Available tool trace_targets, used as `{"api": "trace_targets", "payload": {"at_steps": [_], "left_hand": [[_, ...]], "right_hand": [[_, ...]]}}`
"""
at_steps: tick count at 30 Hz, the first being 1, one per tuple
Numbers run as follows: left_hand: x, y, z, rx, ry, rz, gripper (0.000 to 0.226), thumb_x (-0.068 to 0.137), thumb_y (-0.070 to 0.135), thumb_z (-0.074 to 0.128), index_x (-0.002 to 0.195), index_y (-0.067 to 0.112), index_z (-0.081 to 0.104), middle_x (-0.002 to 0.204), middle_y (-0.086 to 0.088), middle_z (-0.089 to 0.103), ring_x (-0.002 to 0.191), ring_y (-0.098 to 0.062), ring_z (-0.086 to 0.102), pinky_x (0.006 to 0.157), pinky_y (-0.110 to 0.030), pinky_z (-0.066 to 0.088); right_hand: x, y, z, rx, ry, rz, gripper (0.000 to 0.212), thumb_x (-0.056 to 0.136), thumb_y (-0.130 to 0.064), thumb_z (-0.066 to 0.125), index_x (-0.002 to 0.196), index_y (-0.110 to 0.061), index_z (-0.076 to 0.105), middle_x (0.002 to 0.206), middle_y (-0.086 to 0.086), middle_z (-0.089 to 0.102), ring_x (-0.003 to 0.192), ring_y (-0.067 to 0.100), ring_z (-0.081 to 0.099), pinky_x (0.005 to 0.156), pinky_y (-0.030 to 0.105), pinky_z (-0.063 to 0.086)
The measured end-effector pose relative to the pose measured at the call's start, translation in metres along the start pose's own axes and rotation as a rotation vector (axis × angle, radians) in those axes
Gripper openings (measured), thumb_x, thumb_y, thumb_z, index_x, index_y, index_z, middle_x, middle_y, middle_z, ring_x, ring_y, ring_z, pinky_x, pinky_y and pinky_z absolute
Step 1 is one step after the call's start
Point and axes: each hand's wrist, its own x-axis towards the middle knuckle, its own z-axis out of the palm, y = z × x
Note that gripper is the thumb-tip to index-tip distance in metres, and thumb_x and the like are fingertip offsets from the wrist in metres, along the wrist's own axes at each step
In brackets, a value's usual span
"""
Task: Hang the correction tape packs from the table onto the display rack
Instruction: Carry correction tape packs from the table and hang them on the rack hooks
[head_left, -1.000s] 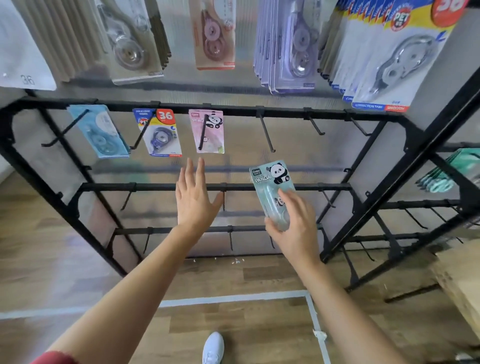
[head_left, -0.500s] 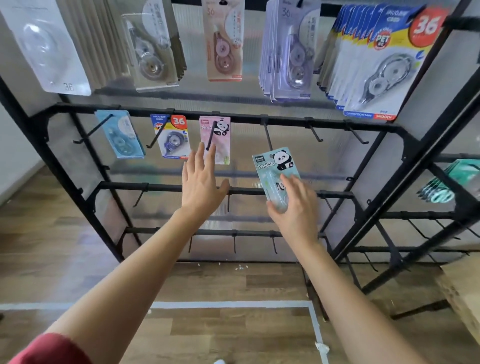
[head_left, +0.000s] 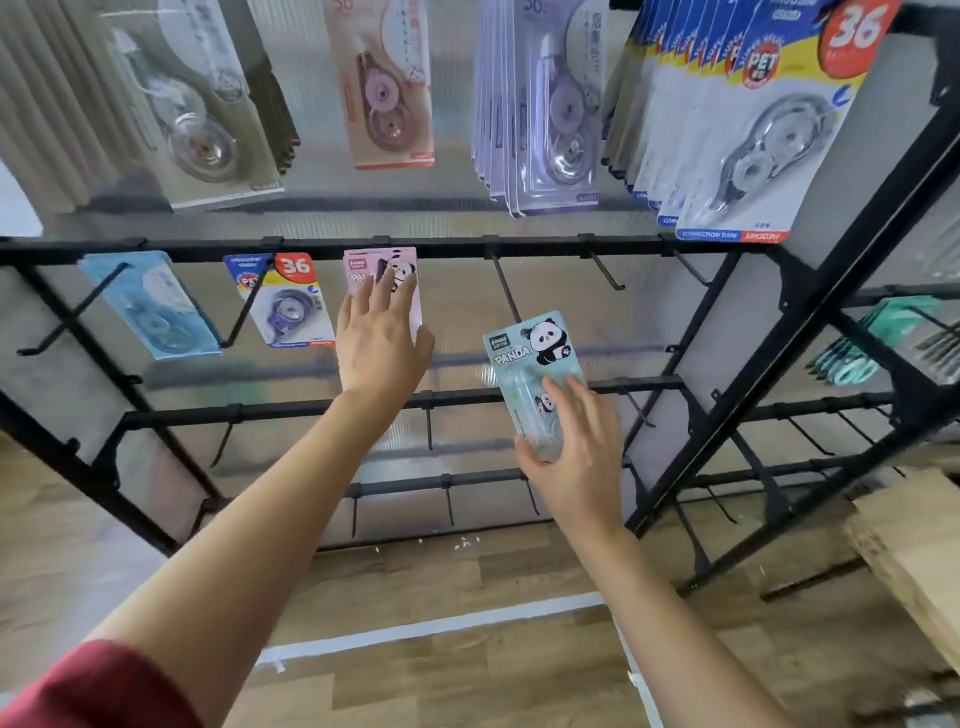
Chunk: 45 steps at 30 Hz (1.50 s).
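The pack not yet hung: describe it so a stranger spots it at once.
On the black display rack, find the uppermost rail in view. Below its bare hook, the right hand holds a mint panda pack. Unlike the pink panda pack behind the left hand, it is mint and unhung.

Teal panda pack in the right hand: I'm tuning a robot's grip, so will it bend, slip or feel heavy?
Probably light: the right hand holds the teal panda pack up by its lower end alone. Likely fairly stiff: the card stands straight above the grip, no droop. Its clear blister may be slippery.
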Motion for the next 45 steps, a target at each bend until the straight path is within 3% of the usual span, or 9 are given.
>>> {"api": "trace_targets", "payload": {"at_steps": [5,16,23,29,32,38,45], "left_hand": [[-0.006,-0.005,0.009,-0.043,0.111,0.067,0.053,0.091,0.016,0.054,0.142,0.009,0.042,0.151,-0.015,0.035,0.142,-0.034,0.027,0.114,-0.043,0.019],[-0.004,-0.008,0.014,-0.052,0.086,0.073,0.055,0.089,0.015,0.058,0.141,0.010,0.044,0.151,-0.016,0.035,0.140,-0.035,0.031,0.115,-0.045,0.021],[-0.005,-0.009,0.013,-0.033,0.072,0.105,0.055,0.090,0.016,0.057,0.142,0.010,0.041,0.152,-0.016,0.032,0.141,-0.034,0.029,0.117,-0.044,0.018],[-0.006,-0.014,0.010,0.022,0.031,0.151,0.060,0.093,0.022,0.051,0.149,0.014,0.029,0.158,-0.011,0.019,0.145,-0.032,0.017,0.118,-0.042,0.008],[-0.008,-0.013,0.005,0.002,0.039,0.148,0.064,0.093,0.023,0.052,0.151,0.016,0.024,0.159,-0.011,0.012,0.147,-0.031,0.007,0.118,-0.044,0.003],[-0.054,-0.013,0.002,-0.081,0.091,0.084,0.085,0.082,0.018,0.061,0.152,0.018,0.013,0.159,-0.014,0.003,0.147,-0.036,0.001,0.118,-0.047,0.003],[-0.171,-0.010,0.013,-0.034,-0.117,-0.077,0.082,0.088,0.028,0.055,0.153,0.022,0.005,0.160,-0.011,-0.006,0.147,-0.031,-0.005,0.117,-0.042,-0.003]], "right_hand": [[0.015,0.003,0.017,0.028,-0.035,0.026,0.058,0.074,-0.016,0.077,0.127,-0.003,0.055,0.130,0.019,0.051,0.120,0.037,0.046,0.093,0.055,0.045],[0.086,0.016,0.078,-0.026,-0.096,0.080,0.062,0.079,-0.029,0.073,0.131,-0.006,0.051,0.136,0.014,0.043,0.122,0.032,0.043,0.100,0.044,0.041],[0.129,0.021,0.101,-0.007,-0.213,0.096,0.066,0.085,-0.024,0.070,0.141,-0.010,0.038,0.150,0.013,0.021,0.131,0.031,0.031,0.105,0.045,0.038],[0.127,0.024,0.098,-0.111,-0.362,0.087,0.075,0.091,-0.023,0.061,0.152,-0.018,0.016,0.158,0.015,-0.002,0.142,0.034,0.015,0.110,0.045,0.034],[0.107,0.019,0.086,-0.182,-0.407,0.101,0.075,0.092,-0.027,0.060,0.151,-0.017,0.015,0.156,0.018,0.011,0.140,0.036,0.024,0.108,0.047,0.037],[0.043,0.008,0.057,-0.168,-0.565,0.094,0.071,0.093,-0.032,0.056,0.150,-0.017,0.018,0.157,0.013,0.013,0.144,0.030,0.017,0.112,0.046,0.029],[-0.063,-0.010,0.014,-0.073,-0.700,0.007,0.068,0.092,-0.034,0.057,0.149,-0.020,0.023,0.151,0.009,0.026,0.136,0.027,0.030,0.108,0.045,0.034]]}}
